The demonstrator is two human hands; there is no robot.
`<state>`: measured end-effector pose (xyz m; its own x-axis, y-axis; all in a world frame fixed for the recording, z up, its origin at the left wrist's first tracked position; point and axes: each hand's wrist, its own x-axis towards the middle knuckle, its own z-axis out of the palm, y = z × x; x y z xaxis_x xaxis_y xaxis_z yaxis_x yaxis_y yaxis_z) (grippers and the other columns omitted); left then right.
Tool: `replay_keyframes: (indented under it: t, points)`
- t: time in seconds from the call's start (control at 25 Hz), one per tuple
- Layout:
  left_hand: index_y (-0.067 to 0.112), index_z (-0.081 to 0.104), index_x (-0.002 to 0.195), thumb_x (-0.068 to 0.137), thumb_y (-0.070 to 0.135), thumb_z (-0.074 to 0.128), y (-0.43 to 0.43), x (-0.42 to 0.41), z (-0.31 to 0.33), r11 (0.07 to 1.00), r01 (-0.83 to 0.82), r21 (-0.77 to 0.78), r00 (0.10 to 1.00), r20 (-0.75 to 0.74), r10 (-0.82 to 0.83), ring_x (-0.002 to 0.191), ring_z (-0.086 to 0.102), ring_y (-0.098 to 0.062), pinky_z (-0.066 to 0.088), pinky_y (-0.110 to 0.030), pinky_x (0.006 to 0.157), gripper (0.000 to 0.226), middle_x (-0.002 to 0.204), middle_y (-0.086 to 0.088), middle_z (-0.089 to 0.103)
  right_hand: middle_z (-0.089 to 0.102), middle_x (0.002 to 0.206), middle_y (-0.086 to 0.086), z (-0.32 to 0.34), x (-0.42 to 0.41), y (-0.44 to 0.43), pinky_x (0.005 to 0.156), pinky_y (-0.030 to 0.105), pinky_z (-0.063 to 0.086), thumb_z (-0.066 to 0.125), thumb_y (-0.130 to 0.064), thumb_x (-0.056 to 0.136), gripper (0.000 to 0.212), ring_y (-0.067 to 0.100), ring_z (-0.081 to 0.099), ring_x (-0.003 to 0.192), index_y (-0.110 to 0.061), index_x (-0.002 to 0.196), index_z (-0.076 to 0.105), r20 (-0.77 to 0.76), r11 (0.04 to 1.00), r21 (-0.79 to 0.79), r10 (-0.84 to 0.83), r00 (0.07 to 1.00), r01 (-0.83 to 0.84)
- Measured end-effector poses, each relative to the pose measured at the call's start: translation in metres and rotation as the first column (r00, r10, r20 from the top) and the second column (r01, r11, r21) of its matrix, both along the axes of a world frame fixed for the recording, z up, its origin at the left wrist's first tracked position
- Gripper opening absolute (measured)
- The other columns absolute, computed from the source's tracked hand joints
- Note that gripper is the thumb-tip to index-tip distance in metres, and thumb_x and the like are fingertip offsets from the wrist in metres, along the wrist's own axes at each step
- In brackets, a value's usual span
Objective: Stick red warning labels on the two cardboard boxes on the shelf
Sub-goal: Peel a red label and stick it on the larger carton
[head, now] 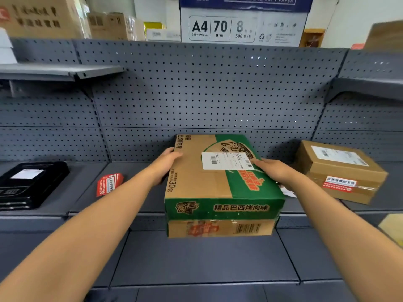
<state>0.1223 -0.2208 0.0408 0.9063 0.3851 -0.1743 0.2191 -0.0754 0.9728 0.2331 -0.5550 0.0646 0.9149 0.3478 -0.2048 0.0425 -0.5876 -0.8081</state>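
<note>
A green and brown cardboard box (220, 188) with a white shipping slip on top sits mid-shelf, its front hanging over the shelf edge. My left hand (163, 165) grips its left side, thumb on the top edge. My right hand (275, 171) rests on the box's right top edge with fingers fairly straight. A plain brown box (340, 171) stands to the right, with a red warning label (339, 184) stuck on its front face. A stack of red warning labels (109, 184) lies on the shelf to the left.
The grey shelf (135, 205) has a perforated back panel (196, 94). A black flat case (30, 184) lies at far left. A bit of white paper (289, 191) lies beside the green box. Copy-paper and cardboard cartons stand on top of the unit.
</note>
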Motion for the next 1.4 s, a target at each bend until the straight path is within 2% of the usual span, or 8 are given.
replay_keyframes:
  t: [0.2,0.32,0.44,0.6,0.84,1.08,1.2,1.4]
  points:
    - [0.014,0.060,0.131,0.107,0.031,0.048,0.006,0.017,0.002,1.000,0.012,0.001,1.000,0.010,-0.012,0.083,0.068,-0.019,0.052,-0.034,0.074,0.032,0.101,-0.004,0.072,0.074,0.121,0.008,-0.010,0.027,0.014,0.094,0.043,0.057,0.051,-0.053,0.101,0.053,0.026,0.073,0.099,-0.020,0.141,0.058,0.086,0.994,-0.102,-0.023,0.996,0.032]
    - [0.012,0.061,0.128,0.108,0.030,0.046,0.011,0.019,0.006,0.990,-0.018,0.141,0.999,0.043,0.012,0.097,0.065,-0.018,0.049,-0.032,0.082,0.031,0.112,0.000,0.069,0.074,0.096,0.009,0.004,0.032,0.030,0.075,0.039,0.059,0.050,-0.046,0.101,0.038,0.027,0.068,0.082,-0.014,0.104,0.071,0.410,0.875,-0.465,0.079,0.909,0.133]
    - [0.014,0.067,0.112,0.104,0.029,0.051,0.029,0.006,0.014,0.933,-0.037,0.357,0.999,0.028,0.029,0.103,0.060,-0.019,0.046,-0.031,0.083,0.024,0.114,-0.001,0.067,0.067,0.084,0.010,0.026,0.026,0.066,0.065,0.037,0.056,0.055,-0.030,0.100,0.023,0.029,0.064,0.074,-0.011,0.096,0.067,0.581,0.888,-0.420,0.104,0.807,0.188]
    - [0.011,0.063,0.084,0.106,0.025,0.048,0.070,-0.032,0.031,0.892,0.029,0.450,0.998,-0.064,0.000,0.086,0.069,-0.014,0.047,-0.017,0.060,0.029,0.101,-0.008,0.073,0.069,0.084,0.019,0.047,0.010,0.136,0.059,0.031,0.044,0.054,-0.015,0.094,0.016,0.027,0.055,0.066,-0.003,0.092,0.063,0.531,0.952,-0.304,0.202,0.823,-0.038]
    - [0.012,0.057,0.073,0.108,0.029,0.037,0.141,-0.082,0.024,0.856,-0.018,0.517,0.985,-0.140,0.105,0.071,0.067,-0.020,0.049,-0.032,0.074,0.044,0.076,-0.005,0.069,0.061,0.080,0.005,0.061,-0.041,0.240,0.062,0.031,0.041,0.056,-0.026,0.098,0.023,0.024,0.055,0.079,-0.012,0.080,0.061,0.436,0.835,-0.444,0.518,0.735,-0.325]
    - [0.014,0.064,0.095,0.100,0.027,0.051,0.187,-0.111,-0.016,0.662,0.197,0.723,0.929,-0.354,0.111,0.083,0.059,-0.022,0.045,-0.031,0.070,0.019,0.095,-0.005,0.067,0.073,0.095,0.015,0.045,-0.082,0.324,0.084,0.034,0.052,0.045,-0.018,0.103,0.034,0.023,0.059,0.086,0.004,0.099,0.071,0.242,0.662,-0.552,0.709,0.663,-0.507]
    - [0.016,0.071,0.110,0.087,0.045,0.073,0.204,-0.118,-0.039,0.449,0.412,0.793,0.870,-0.489,0.066,0.098,0.063,-0.025,0.053,-0.036,0.084,0.037,0.109,-0.006,0.068,0.076,0.097,0.011,0.033,-0.093,0.348,0.068,0.026,0.050,0.049,-0.009,0.098,0.023,0.015,0.060,0.073,-0.008,0.099,0.072,0.169,0.584,-0.604,0.758,0.630,-0.542]
    - [0.020,0.073,0.119,0.081,0.041,0.082,0.217,-0.111,-0.053,0.400,0.405,0.822,0.890,-0.455,0.034,0.107,0.062,-0.025,0.054,-0.042,0.095,0.044,0.117,-0.004,0.065,0.078,0.095,0.011,0.020,-0.095,0.353,0.076,0.030,0.054,0.045,-0.014,0.098,0.028,0.015,0.062,0.073,-0.011,0.096,0.073,0.173,0.602,-0.595,0.743,0.646,-0.533]
